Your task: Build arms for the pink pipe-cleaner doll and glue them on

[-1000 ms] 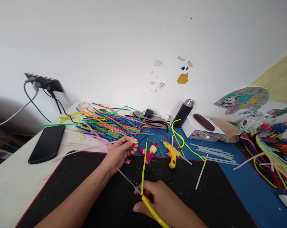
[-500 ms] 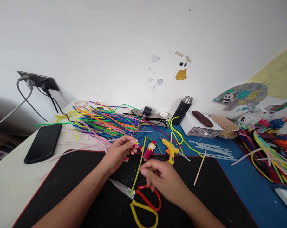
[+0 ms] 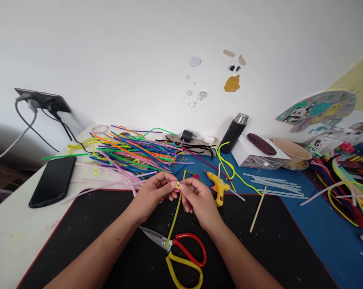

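Above the black mat, my left hand (image 3: 154,196) and my right hand (image 3: 201,202) meet fingertip to fingertip. Both are closed in a pinch on a small pink and yellow piece (image 3: 177,186), fuzzy-looking and mostly covered by the fingers. Beneath them a yellow-green pipe cleaner (image 3: 174,220) runs down to the scissors (image 3: 155,237), which lie slightly open with one red and one yellow handle. A yellow glue gun (image 3: 218,188) lies just beyond my right hand. Only the red tip of a pink figure (image 3: 196,176) shows behind that hand.
Many coloured pipe cleaners (image 3: 133,150) lie piled at the back left, near a phone (image 3: 52,180). At the back right stand a black flask (image 3: 234,134) and a white box (image 3: 244,154). Clear glue sticks (image 3: 277,185) and a wooden stick (image 3: 258,209) lie to the right.
My right hand has moved up and left to meet my left hand and now pinches the small piece too. It now covers most of the pink figure. The view has shifted slightly.
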Demonstrator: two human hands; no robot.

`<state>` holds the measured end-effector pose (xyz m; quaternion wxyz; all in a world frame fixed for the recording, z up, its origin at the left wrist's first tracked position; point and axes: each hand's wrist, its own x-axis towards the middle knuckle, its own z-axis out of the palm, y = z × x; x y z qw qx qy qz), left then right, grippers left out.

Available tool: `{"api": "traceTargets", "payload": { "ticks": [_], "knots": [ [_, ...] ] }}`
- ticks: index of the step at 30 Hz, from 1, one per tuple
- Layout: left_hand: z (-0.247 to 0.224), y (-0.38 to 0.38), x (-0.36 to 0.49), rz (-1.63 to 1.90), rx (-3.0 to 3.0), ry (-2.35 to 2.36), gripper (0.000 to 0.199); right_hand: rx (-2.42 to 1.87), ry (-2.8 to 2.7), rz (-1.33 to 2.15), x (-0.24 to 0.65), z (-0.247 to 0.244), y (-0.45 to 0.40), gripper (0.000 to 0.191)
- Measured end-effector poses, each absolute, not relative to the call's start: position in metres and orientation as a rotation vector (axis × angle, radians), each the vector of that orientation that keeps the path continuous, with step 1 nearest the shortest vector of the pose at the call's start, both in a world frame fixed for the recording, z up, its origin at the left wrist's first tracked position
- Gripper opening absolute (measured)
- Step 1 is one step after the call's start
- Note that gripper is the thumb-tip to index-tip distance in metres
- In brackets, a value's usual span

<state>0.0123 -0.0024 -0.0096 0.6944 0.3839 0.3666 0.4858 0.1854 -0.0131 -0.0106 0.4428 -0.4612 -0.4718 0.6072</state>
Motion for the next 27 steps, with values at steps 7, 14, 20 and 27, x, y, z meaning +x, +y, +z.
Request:
{"api": "traceTargets", "payload": {
  "ticks": [7,14,20,27],
  "knots": [
    [-0.013,-0.003,0.015,1.053,0.816,0.805,0.038,-1.124,-1.096,1.537,0.187,-0.018,-0.015,0.039],
    [-0.015,-0.003,0.015,0.976,0.765,0.766,0.038,-1.126,-1.106,1.525,0.194,-0.025,-0.015,0.039],
    [-0.019,-0.004,0.015,0.98,0.803,0.772,0.039,-1.116,-1.107,1.517,0.196,-0.022,-0.018,0.039],
    [-0.02,-0.003,0.016,0.975,0.865,0.772,0.035,-1.112,-1.138,1.516,0.193,-0.021,-0.021,0.038]
  ]
}}
